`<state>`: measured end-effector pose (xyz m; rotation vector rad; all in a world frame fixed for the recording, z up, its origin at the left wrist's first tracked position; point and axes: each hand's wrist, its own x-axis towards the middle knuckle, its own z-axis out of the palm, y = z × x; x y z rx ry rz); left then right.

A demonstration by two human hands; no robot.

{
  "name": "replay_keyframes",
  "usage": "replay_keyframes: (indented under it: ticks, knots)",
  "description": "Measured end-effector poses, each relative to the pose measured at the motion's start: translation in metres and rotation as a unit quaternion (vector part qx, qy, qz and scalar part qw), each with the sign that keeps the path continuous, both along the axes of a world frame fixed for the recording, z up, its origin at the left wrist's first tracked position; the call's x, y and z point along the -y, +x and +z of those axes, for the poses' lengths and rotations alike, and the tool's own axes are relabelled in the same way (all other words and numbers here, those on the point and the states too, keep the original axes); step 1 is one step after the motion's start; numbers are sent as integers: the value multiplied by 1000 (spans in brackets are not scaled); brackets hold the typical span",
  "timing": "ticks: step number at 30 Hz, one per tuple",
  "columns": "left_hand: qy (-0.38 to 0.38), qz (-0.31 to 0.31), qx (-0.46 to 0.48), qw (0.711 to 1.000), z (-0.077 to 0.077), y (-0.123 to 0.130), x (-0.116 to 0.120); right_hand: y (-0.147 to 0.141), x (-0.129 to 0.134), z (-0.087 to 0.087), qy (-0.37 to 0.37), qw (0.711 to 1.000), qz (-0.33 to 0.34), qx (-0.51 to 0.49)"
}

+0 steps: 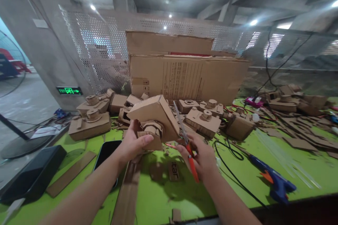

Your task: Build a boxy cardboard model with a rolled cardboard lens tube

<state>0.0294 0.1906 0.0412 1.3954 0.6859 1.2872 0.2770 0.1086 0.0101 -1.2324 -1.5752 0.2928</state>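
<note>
My left hand [136,141] is closed on a cardboard model [165,117] with a wedge-like body and a round layered part on its near side; the thumb presses on a flap at the front. In my right hand [199,154] are orange-handled scissors [194,168], their long metal blades pointing up and away beside the model's right edge. The fingers are wrapped round the handles. A thin reddish stick-like thing lies between the right fingertips and the model; what it is cannot be made out.
Cardboard camera models [203,121] stand behind the hands. A large cardboard box [190,77] is at the back. On the right lie a blue glue gun [274,179] and clear sticks [287,158]. A phone [105,153], a black device [34,172] and cardboard strips [71,174] lie left.
</note>
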Motion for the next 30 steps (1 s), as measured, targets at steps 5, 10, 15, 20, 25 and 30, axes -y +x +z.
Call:
replay_keyframes:
  ticks: [5,10,15,20,25,30]
  knots:
    - [-25,-43,-1,999,7,5,10,0,1,1,4,998,35,-47]
    - [-29,-111,-16,993,19,7,15,-2,-1,-3,12,986,58,-157]
    - [-41,-134,-5,990,20,10,16,-1,-5,-10,5,983,85,-162]
    - [-60,-130,23,989,16,11,17,-2,-11,-17,-17,984,92,-154]
    - [-64,-156,18,985,6,9,16,-4,-12,-17,11,977,86,-193]
    - [-60,-197,10,978,5,9,18,1,-8,-11,55,978,58,-193]
